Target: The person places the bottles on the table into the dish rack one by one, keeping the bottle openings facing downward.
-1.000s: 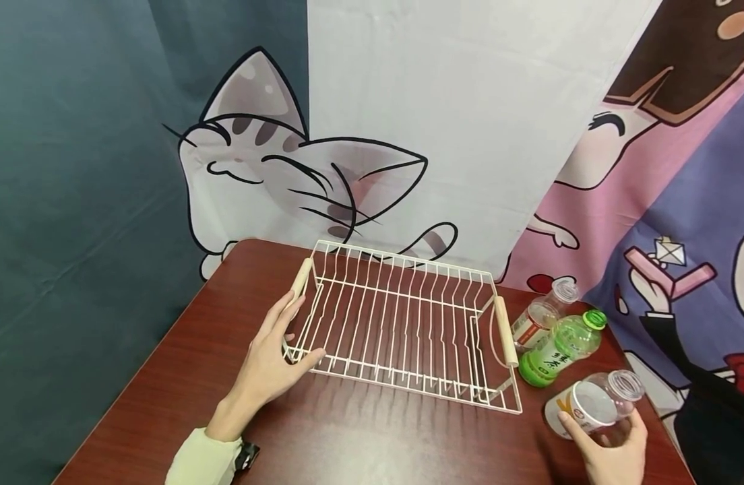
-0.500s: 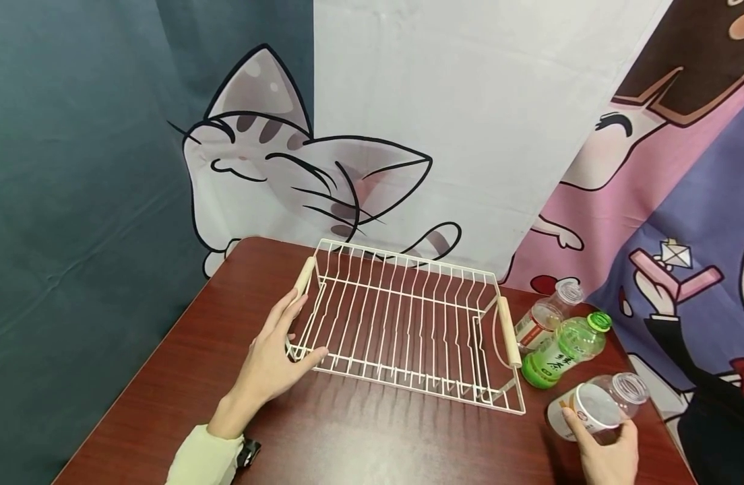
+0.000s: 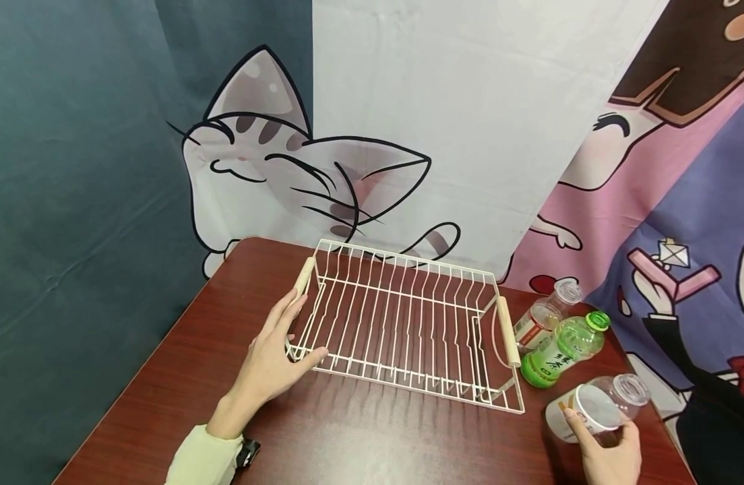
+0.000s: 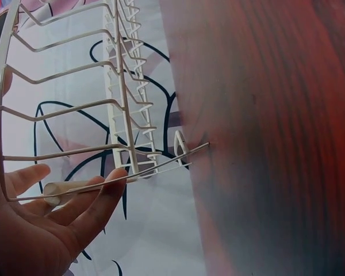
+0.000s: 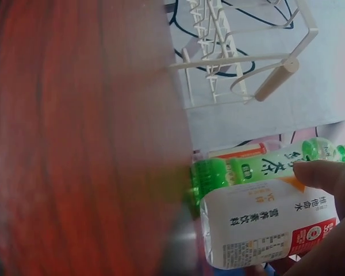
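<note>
In the head view my left hand (image 3: pixel 270 367) rests at the near left corner of a white wire dish rack (image 3: pixel 402 323), thumb over the front rim and fingers stretched along the left side near the wooden handle (image 3: pixel 305 275). The left wrist view shows these fingers (image 4: pixel 95 210) lying relaxed against the side wires. At the right, my right hand (image 3: pixel 614 455) grips a clear plastic bottle (image 3: pixel 596 404) with a white label. Up close in the right wrist view, this bottle (image 5: pixel 264 221) bears orange and red patches, my thumb (image 5: pixel 322 172) across it; the other fingers are mostly hidden.
Behind the held bottle stand a green tea bottle (image 3: pixel 563 350) with a green cap and a clear bottle (image 3: pixel 544 316) with a red and white label, close to the rack's right handle (image 3: pixel 508 331). All are on a reddish-brown table (image 3: pixel 360 438), backed by a cartoon-printed curtain (image 3: pixel 469 101).
The right hand's hold on the clear bottle has shifted slightly, and the bottle's label has turned a little. The left hand and the rack stay in place.
</note>
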{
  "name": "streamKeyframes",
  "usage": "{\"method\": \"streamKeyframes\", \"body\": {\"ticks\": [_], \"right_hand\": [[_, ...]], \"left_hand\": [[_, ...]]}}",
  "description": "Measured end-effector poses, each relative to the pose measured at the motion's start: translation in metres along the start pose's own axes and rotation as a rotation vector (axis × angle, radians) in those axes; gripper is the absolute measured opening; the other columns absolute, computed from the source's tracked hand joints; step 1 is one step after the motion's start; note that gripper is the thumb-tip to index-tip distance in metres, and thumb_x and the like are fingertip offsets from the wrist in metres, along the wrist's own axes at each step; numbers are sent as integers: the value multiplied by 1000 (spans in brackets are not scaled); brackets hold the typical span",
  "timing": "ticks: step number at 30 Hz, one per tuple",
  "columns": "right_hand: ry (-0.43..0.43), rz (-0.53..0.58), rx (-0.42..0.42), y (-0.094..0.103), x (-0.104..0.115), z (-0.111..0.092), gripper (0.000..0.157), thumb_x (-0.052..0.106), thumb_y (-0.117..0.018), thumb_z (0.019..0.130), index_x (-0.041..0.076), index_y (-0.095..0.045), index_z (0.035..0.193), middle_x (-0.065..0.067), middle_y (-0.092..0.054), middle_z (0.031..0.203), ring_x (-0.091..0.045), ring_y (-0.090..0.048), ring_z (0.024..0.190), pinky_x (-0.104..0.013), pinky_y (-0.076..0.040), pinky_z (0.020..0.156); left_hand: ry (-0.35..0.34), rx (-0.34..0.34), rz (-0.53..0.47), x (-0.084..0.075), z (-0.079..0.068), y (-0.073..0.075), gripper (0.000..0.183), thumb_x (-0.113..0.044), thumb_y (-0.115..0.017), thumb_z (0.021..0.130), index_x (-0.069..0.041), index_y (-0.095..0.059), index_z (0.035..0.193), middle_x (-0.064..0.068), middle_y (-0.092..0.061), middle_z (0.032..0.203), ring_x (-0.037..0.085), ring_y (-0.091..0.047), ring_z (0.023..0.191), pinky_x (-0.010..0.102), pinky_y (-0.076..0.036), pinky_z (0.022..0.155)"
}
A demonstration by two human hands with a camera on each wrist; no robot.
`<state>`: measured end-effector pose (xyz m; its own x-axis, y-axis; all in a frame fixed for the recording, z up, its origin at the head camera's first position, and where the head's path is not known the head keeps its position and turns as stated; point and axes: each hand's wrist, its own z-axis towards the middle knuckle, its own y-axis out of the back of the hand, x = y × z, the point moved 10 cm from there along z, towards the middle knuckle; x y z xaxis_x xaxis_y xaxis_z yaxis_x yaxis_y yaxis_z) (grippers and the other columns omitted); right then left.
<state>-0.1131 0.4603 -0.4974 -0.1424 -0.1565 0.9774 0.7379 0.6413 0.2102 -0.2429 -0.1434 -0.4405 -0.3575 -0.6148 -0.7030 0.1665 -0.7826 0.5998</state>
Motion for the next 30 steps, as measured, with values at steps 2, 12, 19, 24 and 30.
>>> {"method": "streamKeyframes", "body": {"ticks": [2, 12, 19, 24, 30], "right_hand": [[-1, 54, -13, 1, 3, -3, 53, 1, -91, 86, 36, -59, 112, 29, -64, 90, 13, -60, 78, -2, -47, 68], [54, 189, -51, 2, 34, -20, 52, -6, -89, 86, 31, -67, 115, 25, -71, 97, 12, -66, 86, -1, -49, 73], [94, 131, -63, 0, 54, -29, 56, -5, -90, 86, 34, -66, 120, 22, -68, 106, 9, -63, 94, 1, -47, 76], [196, -52, -97, -2, 66, -34, 61, -1, -92, 85, 36, -66, 125, 28, -63, 106, 10, -60, 95, 1, -44, 79], [280, -194, -131, -5, 81, -41, 66, 7, -97, 80, 17, -70, 140, 38, -55, 107, 14, -51, 100, -8, -36, 90]], "left_hand": [[0, 2, 2, 0, 0, 0, 98, -45, -92, 91, -28, -41, 173, 1, -30, 180, 36, -79, 112, 57, -64, 92], [0, 0, 21, -1, 1, -1, 98, -43, -92, 90, -29, -41, 173, 1, -31, 180, 37, -79, 110, 59, -63, 89], [0, -5, 17, 0, 0, -1, 98, -43, -92, 90, -28, -41, 173, 0, -31, 180, 36, -78, 114, 54, -65, 91], [0, -4, 21, 0, 0, -1, 98, -42, -92, 90, -28, -41, 172, 0, -31, 180, 36, -78, 115, 54, -65, 91], [-4, -8, 44, -2, 1, 0, 98, -45, -92, 90, -28, -42, 172, 1, -32, 180, 35, -79, 109, 56, -63, 87]]}}
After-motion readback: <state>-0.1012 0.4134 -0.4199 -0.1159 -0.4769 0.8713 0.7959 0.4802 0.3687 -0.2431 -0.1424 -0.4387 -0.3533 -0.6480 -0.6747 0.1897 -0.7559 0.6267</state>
